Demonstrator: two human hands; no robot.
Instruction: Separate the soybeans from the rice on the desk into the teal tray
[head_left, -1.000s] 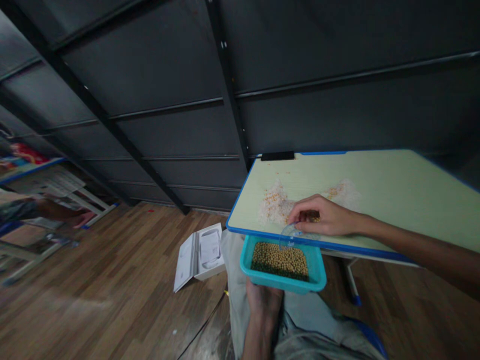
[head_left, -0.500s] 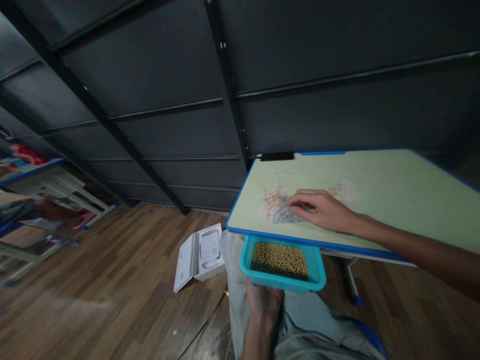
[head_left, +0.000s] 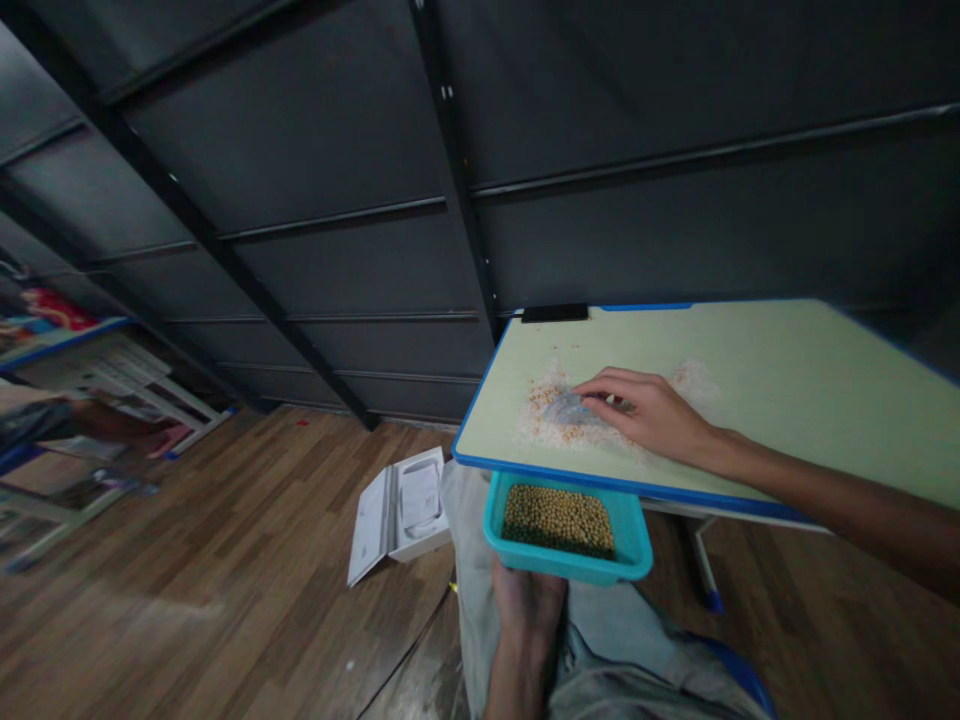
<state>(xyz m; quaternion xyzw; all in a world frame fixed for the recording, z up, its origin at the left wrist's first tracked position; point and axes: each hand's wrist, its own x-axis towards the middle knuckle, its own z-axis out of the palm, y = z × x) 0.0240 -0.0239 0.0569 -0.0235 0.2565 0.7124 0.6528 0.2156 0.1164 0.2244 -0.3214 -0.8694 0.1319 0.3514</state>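
Note:
My left hand (head_left: 529, 600) supports a turquoise plastic tray (head_left: 634, 572) from below, just under the table's near edge. Round yellowish beans (head_left: 562, 515) lie in the tray. Above the tabletop (head_left: 795, 400), my right hand (head_left: 649, 408) pinches a clear, half-round protractor (head_left: 564, 408) between thumb and fingers. The protractor is over a scattered pile of white grains (head_left: 536, 425) mixed with orange-yellow bits. A second white heap (head_left: 694, 385) lies on the table behind my right hand, partly hidden by it.
A black flat object (head_left: 555, 313) lies at the table's far left corner. On the wooden floor sits an open white box (head_left: 409, 505), with a dark cable (head_left: 409, 650) nearby. Dark panels (head_left: 675, 230) rise behind the table. At far left, a person's leg (head_left: 97, 420) shows beside another table.
My right hand has shifted slightly away from me, bringing the protractor off the near side and over the left pile. Grains now spread nearer the table's front edge. The tray has barely moved.

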